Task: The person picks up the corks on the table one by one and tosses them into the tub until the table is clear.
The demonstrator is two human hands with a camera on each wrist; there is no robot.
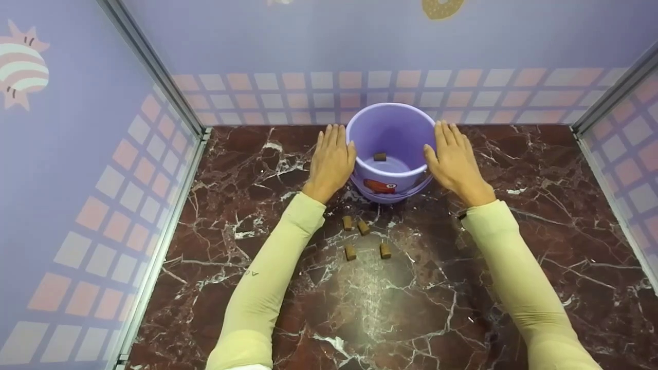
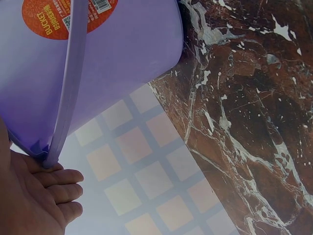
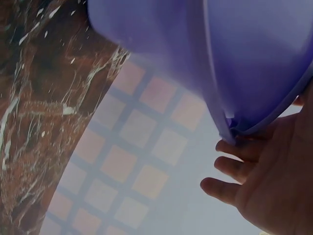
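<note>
A purple bucket (image 1: 393, 182) stands upright at the back of the table, its handle hanging down at the front over a red-orange sticker (image 2: 54, 19). One brown cork (image 1: 380, 156) lies on the bucket's floor. Against the bucket's left side near the rim rests my left hand (image 1: 331, 159), fingers extended. On the opposite side my right hand (image 1: 455, 156) touches the rim, with its thumb at the near edge and its fingers fairly straight. Both wrist views show fingers beside the handle's hinges. In front of the bucket lie several loose corks (image 1: 363, 227).
Dark red marbled tabletop (image 1: 247, 308) extends around the bucket. Behind it rises a lilac wall (image 1: 308, 46) with pink and white squares. Similar panels (image 1: 123, 154) with metal edging close off the left and right sides.
</note>
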